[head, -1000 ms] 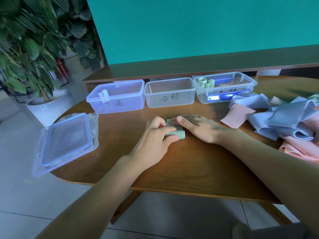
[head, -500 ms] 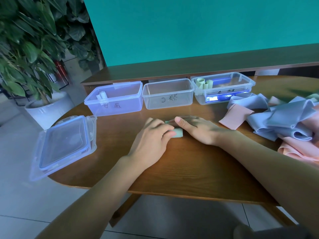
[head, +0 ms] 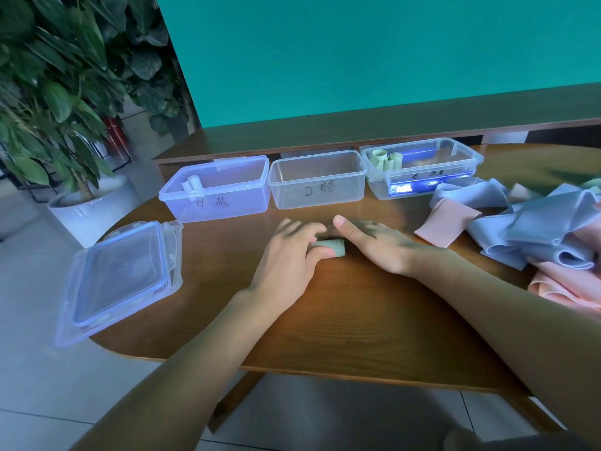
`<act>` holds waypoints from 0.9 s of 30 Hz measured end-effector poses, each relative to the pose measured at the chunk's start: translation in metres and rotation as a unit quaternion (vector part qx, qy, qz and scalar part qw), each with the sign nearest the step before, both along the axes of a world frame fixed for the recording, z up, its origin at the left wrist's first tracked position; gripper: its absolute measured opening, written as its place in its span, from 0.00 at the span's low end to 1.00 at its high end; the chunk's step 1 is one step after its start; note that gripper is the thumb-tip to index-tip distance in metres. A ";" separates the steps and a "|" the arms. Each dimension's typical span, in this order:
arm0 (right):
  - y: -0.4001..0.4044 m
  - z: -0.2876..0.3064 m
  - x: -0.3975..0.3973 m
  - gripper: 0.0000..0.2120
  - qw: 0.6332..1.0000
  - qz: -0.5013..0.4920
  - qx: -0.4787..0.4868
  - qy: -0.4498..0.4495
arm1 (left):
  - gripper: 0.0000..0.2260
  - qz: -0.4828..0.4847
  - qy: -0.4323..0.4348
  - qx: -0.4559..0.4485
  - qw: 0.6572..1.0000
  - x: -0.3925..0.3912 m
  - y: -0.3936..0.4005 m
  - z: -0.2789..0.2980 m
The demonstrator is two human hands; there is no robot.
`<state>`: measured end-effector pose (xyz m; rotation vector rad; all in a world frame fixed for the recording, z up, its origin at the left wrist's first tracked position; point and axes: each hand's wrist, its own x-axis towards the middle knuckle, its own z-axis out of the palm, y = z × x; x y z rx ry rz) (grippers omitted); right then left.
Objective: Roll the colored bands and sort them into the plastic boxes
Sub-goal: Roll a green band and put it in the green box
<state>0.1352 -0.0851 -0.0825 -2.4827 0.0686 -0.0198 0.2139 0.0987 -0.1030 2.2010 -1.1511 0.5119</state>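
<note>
A pale green band roll [head: 331,246] lies on the wooden table [head: 341,314] between my hands. My left hand [head: 289,255] curls over its left part, thumb under the near side. My right hand [head: 374,242] lies flat beside and partly over it, thumb stretched along its far side. Three clear plastic boxes stand in a row behind: the left box [head: 221,193] holds one pale roll, the middle box [head: 318,183] holds nothing I can see, the right box [head: 422,167] holds green rolls.
A heap of loose blue and pink bands [head: 536,229] covers the table's right side. A clear lid [head: 120,278] overhangs the table's left edge. A potted plant [head: 48,92] stands on the floor at the left. A wooden ledge runs behind the boxes.
The flat green tail ahead of the roll has gone; the band is wound into a tight roll. Both hands stay on it, the left hand's fingers blurred by motion.
</note>
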 end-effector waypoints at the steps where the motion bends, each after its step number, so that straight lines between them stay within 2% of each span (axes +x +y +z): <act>1: 0.000 0.001 0.000 0.31 1.000 -0.001 0.009 0.000 | 0.10 0.004 0.003 -0.001 1.000 -0.001 0.000 0.001; 6: -0.005 -0.001 0.003 0.31 0.997 -0.003 0.072 -0.003 | 0.07 0.006 -0.007 0.022 1.000 0.001 0.001 -0.001; 11: -0.010 -0.006 0.008 0.31 0.989 0.010 0.144 -0.041 | 0.19 0.009 0.006 0.062 0.998 0.006 0.000 -0.003; 15: -0.016 -0.011 0.013 0.26 0.978 -0.013 0.190 -0.089 | 0.20 0.014 0.013 0.067 0.998 0.014 -0.004 -0.002; 19: -0.018 -0.015 0.017 0.11 0.982 -0.008 0.138 -0.125 | 0.22 0.018 0.002 0.101 0.995 0.018 -0.005 -0.001; 25: -0.017 -0.016 0.021 0.14 0.986 -0.003 0.066 -0.153 | 0.27 0.042 0.002 0.166 0.985 0.023 -0.007 0.001; 27: -0.016 -0.016 0.022 0.15 0.988 -0.008 0.042 -0.151 | 0.27 0.036 0.010 0.152 0.988 0.024 -0.009 -0.001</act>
